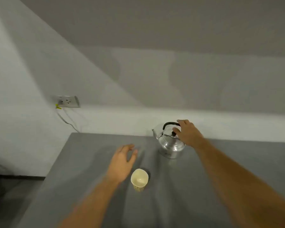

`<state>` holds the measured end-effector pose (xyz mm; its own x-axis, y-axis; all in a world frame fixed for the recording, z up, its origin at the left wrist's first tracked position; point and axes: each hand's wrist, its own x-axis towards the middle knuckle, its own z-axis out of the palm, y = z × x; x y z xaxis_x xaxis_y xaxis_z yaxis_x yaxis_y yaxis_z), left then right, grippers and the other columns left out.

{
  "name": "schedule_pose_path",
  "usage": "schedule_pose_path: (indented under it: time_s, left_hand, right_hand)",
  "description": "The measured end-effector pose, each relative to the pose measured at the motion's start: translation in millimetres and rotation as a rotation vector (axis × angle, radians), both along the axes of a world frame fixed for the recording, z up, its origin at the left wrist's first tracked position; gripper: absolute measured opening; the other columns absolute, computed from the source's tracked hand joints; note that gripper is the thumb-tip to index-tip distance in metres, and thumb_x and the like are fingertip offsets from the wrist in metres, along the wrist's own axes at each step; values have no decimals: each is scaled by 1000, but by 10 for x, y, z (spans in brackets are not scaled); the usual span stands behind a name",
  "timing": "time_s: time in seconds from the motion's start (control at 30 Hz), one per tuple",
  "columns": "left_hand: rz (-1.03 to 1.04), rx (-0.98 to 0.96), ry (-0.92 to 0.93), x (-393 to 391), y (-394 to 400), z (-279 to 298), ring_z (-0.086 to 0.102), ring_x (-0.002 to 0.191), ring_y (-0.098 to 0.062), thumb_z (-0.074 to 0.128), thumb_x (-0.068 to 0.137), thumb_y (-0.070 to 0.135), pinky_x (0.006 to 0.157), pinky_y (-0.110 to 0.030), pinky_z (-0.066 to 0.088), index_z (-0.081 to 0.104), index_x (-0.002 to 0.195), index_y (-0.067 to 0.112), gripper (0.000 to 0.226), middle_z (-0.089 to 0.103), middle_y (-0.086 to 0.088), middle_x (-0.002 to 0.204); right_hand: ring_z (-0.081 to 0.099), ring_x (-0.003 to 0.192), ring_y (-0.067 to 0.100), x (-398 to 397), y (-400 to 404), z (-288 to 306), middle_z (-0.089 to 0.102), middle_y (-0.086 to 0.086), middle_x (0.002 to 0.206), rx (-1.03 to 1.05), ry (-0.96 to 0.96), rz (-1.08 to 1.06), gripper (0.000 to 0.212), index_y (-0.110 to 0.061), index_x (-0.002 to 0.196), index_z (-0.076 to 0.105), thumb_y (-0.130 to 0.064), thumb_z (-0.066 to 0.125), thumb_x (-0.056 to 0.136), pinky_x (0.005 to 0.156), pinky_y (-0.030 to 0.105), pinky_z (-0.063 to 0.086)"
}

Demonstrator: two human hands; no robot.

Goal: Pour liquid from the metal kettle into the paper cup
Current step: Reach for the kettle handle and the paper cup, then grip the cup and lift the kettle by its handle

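A shiny metal kettle [169, 145] with a black arched handle and a black lid knob stands upright near the far edge of the grey table [82, 186], its spout pointing left. My right hand [187, 134] is at the right end of the handle, fingers spread around it, not closed. A paper cup [139, 179], cream inside and speckled outside, stands upright and looks empty, nearer to me and left of the kettle. My left hand [123, 163] hovers open just left of the cup, not touching it.
A white wall runs behind the table. A wall socket [67, 101] with a plugged cable sits at the left, its wire hanging down to the table's far left corner. The table's left edge drops to a dark floor.
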<state>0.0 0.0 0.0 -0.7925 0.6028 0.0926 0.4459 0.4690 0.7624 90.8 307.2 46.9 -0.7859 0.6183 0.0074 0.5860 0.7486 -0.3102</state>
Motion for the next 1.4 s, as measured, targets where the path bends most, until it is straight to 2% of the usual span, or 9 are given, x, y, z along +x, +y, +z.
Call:
schedule_pose_path:
  time_s: [0.1, 0.23, 0.43, 0.6, 0.7, 0.87, 1.03, 1.3, 1.4]
  left_hand:
    - [22, 4, -42, -16, -7, -152, 56, 118, -1, 54, 100, 44, 102, -20, 40, 61, 135, 25, 40, 63, 14, 128]
    - [20, -7, -127, 24, -91, -353, 58, 116, 0, 55, 98, 50, 103, -27, 48, 63, 132, 25, 43, 63, 15, 123]
    - [-6, -22, -297, 165, -243, -616, 54, 123, 6, 53, 73, 88, 107, -29, 45, 55, 136, 39, 80, 62, 25, 127]
    - [-68, -47, -456, 301, -284, -880, 49, 131, 2, 89, 48, 74, 109, -28, 41, 31, 132, 72, 102, 54, 29, 136]
    - [-90, -17, -488, 369, -256, -1026, 53, 131, -8, 97, 41, 64, 112, -36, 43, 36, 140, 59, 117, 58, 22, 135]
    - [-12, 35, -481, 464, -193, -1185, 64, 111, 3, 98, 43, 55, 92, -21, 50, 52, 119, 59, 89, 68, 28, 116]
    - [48, 99, -494, 542, -123, -1254, 65, 110, 0, 96, 51, 45, 92, -22, 50, 57, 117, 54, 77, 71, 26, 113]
    - [81, 94, -480, 522, -41, -1270, 68, 106, -5, 95, 62, 31, 92, -28, 55, 60, 124, 33, 71, 74, 15, 112]
    - [83, 77, -465, 508, -8, -1241, 68, 104, -4, 95, 64, 27, 88, -23, 54, 61, 123, 32, 68, 74, 14, 111]
  right_hand:
    - [37, 137, 32, -197, 187, -132, 39, 11, 153, -104, -59, -25, 60, -14, 152, 35, -47, 45, 102, 110, 47, 37]
    - [55, 112, 32, -358, 343, -315, 61, 15, 125, -201, -29, -78, 51, -14, 130, 57, -53, 43, 99, 94, 42, 45]
    - [59, 98, 30, -385, 389, -422, 68, 11, 106, -205, 61, -106, 54, -11, 115, 62, -60, 48, 96, 84, 40, 49]
    - [60, 93, 28, -375, 383, -463, 67, 7, 96, -225, 83, -122, 51, -12, 112, 60, -59, 50, 95, 77, 38, 48]
    - [60, 89, 27, -362, 367, -459, 66, 4, 90, -241, 89, -124, 49, -13, 108, 59, -60, 50, 95, 73, 36, 45]
    - [59, 79, 23, -334, 335, -437, 61, -3, 76, -249, 85, -130, 50, -17, 96, 61, -65, 51, 91, 64, 32, 40]
    - [55, 67, 10, -317, 295, -408, 61, -2, 71, -279, 106, -147, 60, -18, 78, 61, -76, 50, 84, 54, 27, 35]
    - [52, 53, 14, -302, 131, -347, 49, -5, 47, -312, 140, -224, 73, -16, 52, 49, -87, 58, 67, 49, 28, 32]
    - [49, 48, 14, -250, 62, -330, 41, -9, 33, -317, 130, -222, 72, -18, 47, 44, -86, 62, 62, 47, 28, 31]
